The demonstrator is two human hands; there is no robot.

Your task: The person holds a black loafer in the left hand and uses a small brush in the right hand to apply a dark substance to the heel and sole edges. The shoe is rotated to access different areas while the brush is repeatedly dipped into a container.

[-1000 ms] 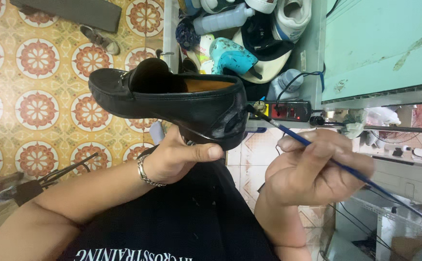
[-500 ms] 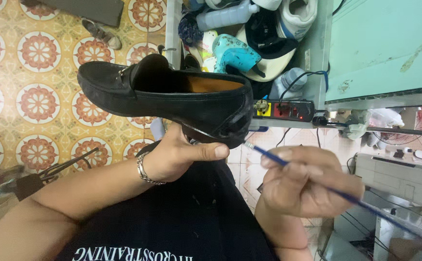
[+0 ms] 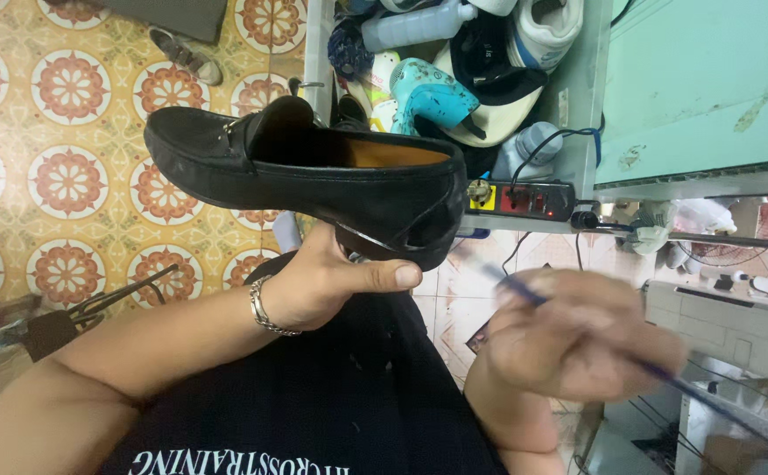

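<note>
My left hand [image 3: 327,281] grips a black loafer [image 3: 305,185] from beneath, thumb pressed along the sole near the heel. The shoe lies sideways with its tan lining showing and a small metal bit on the toe strap. A silver bracelet circles that wrist. My right hand [image 3: 577,339] is blurred with motion to the right of the heel and holds a thin blue brush [image 3: 525,295], its tip pointing toward the heel but a short way off it.
A shelf [image 3: 318,53] above holds a white sneaker [image 3: 547,26], a turquoise tool [image 3: 428,92], a plastic bottle [image 3: 415,25] and a power strip [image 3: 520,198]. Patterned floor tiles [image 3: 67,176] spread at left. A pale green panel [image 3: 709,79] fills the upper right.
The brush tip has drawn back from the shoe's heel toward the right, with my right hand now moving fast. The shoe has shifted slightly left in my left hand.
</note>
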